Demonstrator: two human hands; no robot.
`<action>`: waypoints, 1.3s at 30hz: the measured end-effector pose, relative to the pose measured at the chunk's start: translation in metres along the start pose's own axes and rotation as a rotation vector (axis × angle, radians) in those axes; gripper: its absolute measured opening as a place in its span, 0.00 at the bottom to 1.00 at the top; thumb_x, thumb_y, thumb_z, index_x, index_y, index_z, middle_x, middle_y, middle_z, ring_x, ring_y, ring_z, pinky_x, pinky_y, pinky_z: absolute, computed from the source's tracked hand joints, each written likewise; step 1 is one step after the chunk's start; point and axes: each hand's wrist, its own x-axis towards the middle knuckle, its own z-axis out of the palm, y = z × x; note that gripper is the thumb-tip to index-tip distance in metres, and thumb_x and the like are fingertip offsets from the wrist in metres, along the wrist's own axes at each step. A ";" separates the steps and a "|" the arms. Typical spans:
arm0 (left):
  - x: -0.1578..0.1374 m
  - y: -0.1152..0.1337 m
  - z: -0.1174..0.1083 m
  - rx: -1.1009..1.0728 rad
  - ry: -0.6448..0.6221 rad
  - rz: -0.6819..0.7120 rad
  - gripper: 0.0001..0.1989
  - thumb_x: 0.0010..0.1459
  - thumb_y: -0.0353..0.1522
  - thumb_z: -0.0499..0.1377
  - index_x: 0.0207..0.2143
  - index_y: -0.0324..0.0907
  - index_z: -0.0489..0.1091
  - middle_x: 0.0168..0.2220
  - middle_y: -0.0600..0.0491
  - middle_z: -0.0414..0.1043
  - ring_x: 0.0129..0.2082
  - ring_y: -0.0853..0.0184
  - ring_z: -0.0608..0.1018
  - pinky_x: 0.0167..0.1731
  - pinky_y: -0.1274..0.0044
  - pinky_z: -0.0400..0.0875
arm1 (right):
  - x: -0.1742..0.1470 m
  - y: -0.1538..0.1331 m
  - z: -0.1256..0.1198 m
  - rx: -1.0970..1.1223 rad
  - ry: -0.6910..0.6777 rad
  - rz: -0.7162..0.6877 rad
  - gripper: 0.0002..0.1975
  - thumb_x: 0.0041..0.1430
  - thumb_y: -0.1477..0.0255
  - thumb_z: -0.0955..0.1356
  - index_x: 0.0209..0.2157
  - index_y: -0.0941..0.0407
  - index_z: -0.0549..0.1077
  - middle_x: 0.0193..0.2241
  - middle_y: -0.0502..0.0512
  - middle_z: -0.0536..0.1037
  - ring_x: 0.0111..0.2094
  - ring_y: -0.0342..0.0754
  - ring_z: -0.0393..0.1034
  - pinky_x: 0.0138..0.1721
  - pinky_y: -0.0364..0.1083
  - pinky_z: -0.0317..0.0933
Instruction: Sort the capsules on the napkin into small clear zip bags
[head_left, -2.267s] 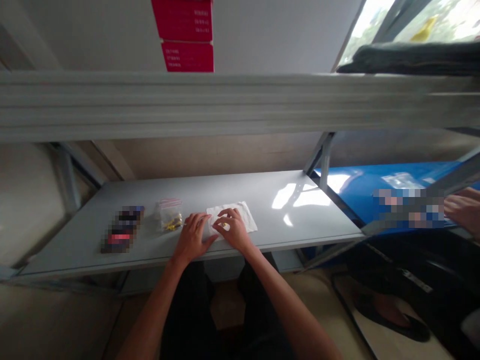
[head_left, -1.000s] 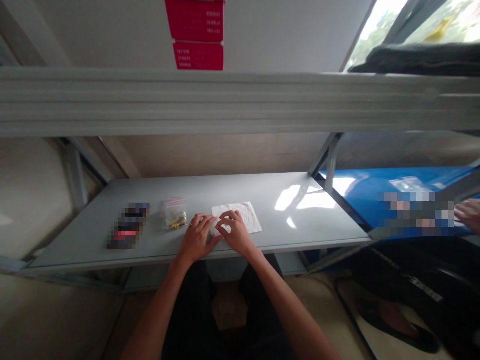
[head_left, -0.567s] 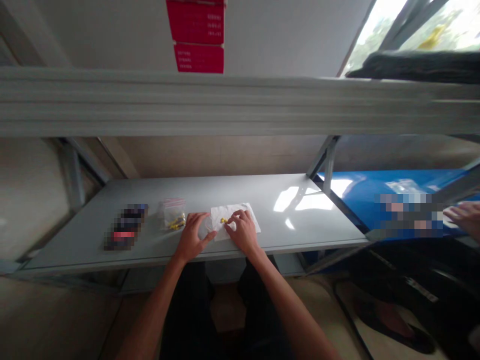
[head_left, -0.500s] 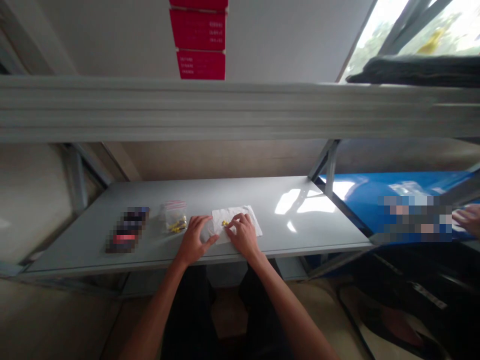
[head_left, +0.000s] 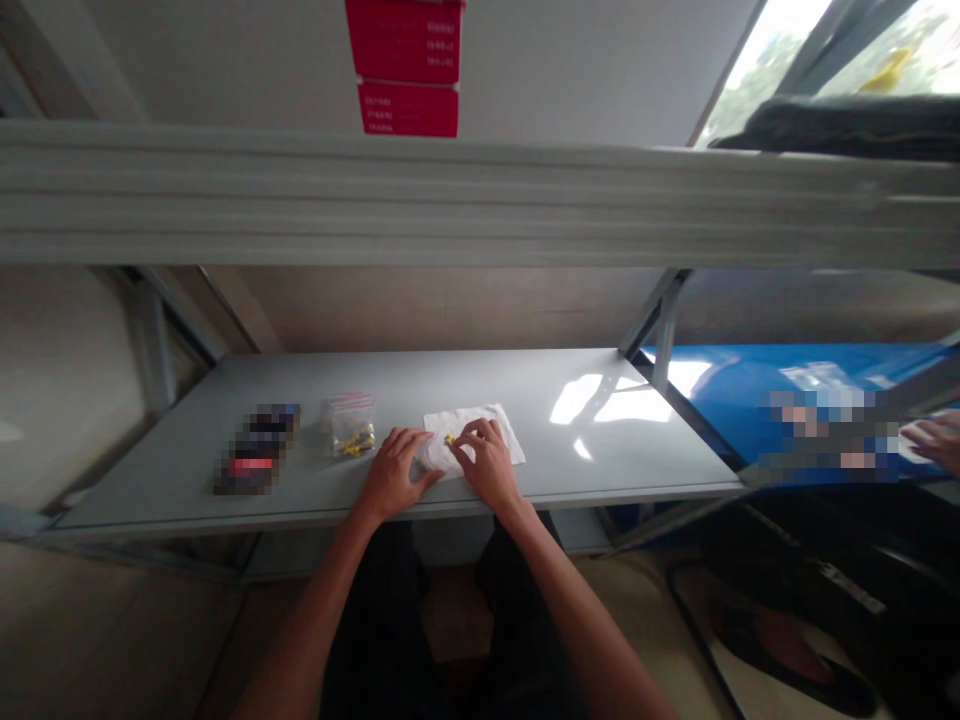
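Note:
A wrinkled white sheet (head_left: 510,435), paper or thin cloth, lies flat near the table's front edge. Several small yellow pieces (head_left: 449,440) rest on it, too small to make out in detail. My right hand (head_left: 486,462) reaches over the sheet, thumb and fingertips closing in a pinch on one of the yellow pieces. At the sheet's left edge is my left hand (head_left: 396,470), thumb and fingers spread apart, holding nothing visible. To its left lies a clear zip bag (head_left: 354,428) with yellow and darker small parts inside.
A blurred-out dark item with a red patch (head_left: 255,450) lies on the grey table (head_left: 525,375) at left. A thick shelf beam (head_left: 480,200) crosses above, below red boxes (head_left: 409,105). At right, another person's hand (head_left: 934,440) is by a blue table (head_left: 720,400).
The camera view has tilted down slightly, so the shelf and red boxes sit higher. Both hands stay by the sheet; the right fingertips have shifted slightly at the yellow pieces.

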 end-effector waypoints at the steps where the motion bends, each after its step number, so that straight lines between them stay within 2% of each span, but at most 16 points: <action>1: 0.000 0.000 0.000 -0.002 -0.001 0.004 0.26 0.61 0.45 0.62 0.58 0.43 0.67 0.53 0.44 0.72 0.54 0.53 0.71 0.57 0.60 0.68 | 0.001 -0.002 0.000 0.031 0.000 -0.017 0.03 0.63 0.75 0.72 0.36 0.55 0.81 0.41 0.58 0.76 0.44 0.54 0.66 0.47 0.52 0.65; 7: 0.000 0.001 0.000 -0.037 0.013 -0.015 0.26 0.62 0.47 0.61 0.57 0.44 0.68 0.52 0.45 0.72 0.55 0.53 0.71 0.57 0.60 0.68 | 0.005 -0.008 0.004 0.159 -0.064 -0.081 0.05 0.62 0.75 0.71 0.35 0.53 0.82 0.41 0.57 0.77 0.44 0.53 0.66 0.47 0.51 0.65; 12: 0.000 0.001 -0.007 -0.179 0.132 -0.104 0.23 0.61 0.43 0.63 0.56 0.45 0.68 0.53 0.46 0.72 0.54 0.56 0.73 0.56 0.62 0.69 | 0.002 0.013 -0.002 0.134 0.066 0.158 0.07 0.63 0.75 0.69 0.37 0.53 0.82 0.38 0.57 0.76 0.42 0.51 0.71 0.46 0.51 0.65; 15: 0.000 -0.001 -0.012 -0.290 0.207 -0.173 0.22 0.62 0.42 0.62 0.56 0.46 0.68 0.54 0.48 0.72 0.52 0.58 0.75 0.51 0.66 0.72 | -0.001 0.020 -0.002 0.010 0.005 0.219 0.05 0.60 0.73 0.71 0.37 0.53 0.82 0.40 0.57 0.76 0.44 0.54 0.70 0.49 0.52 0.65; 20: -0.001 0.000 -0.011 -0.229 0.144 -0.135 0.24 0.60 0.41 0.65 0.56 0.46 0.68 0.53 0.47 0.72 0.54 0.57 0.74 0.56 0.63 0.69 | -0.002 0.015 0.003 -0.120 -0.055 0.212 0.05 0.61 0.72 0.71 0.36 0.53 0.82 0.42 0.58 0.76 0.46 0.56 0.69 0.51 0.53 0.64; 27: 0.000 -0.002 -0.006 -0.110 0.042 -0.079 0.25 0.58 0.41 0.66 0.56 0.45 0.68 0.53 0.46 0.72 0.53 0.55 0.72 0.57 0.61 0.67 | 0.002 0.016 0.006 -0.092 -0.080 0.184 0.07 0.61 0.74 0.70 0.39 0.55 0.81 0.43 0.59 0.76 0.47 0.55 0.69 0.51 0.53 0.65; 35: 0.000 -0.001 -0.004 -0.038 -0.004 -0.047 0.25 0.59 0.41 0.65 0.57 0.45 0.69 0.52 0.46 0.72 0.53 0.54 0.72 0.56 0.60 0.67 | 0.004 0.020 0.009 0.001 -0.056 0.146 0.06 0.58 0.77 0.70 0.33 0.54 0.81 0.40 0.58 0.76 0.45 0.55 0.69 0.50 0.54 0.66; 39: 0.001 -0.001 -0.004 -0.032 -0.014 -0.035 0.25 0.60 0.43 0.64 0.57 0.44 0.69 0.52 0.46 0.73 0.53 0.54 0.72 0.56 0.61 0.67 | 0.003 0.010 0.005 0.174 -0.017 0.107 0.04 0.59 0.75 0.72 0.35 0.53 0.81 0.39 0.56 0.77 0.44 0.52 0.70 0.50 0.52 0.66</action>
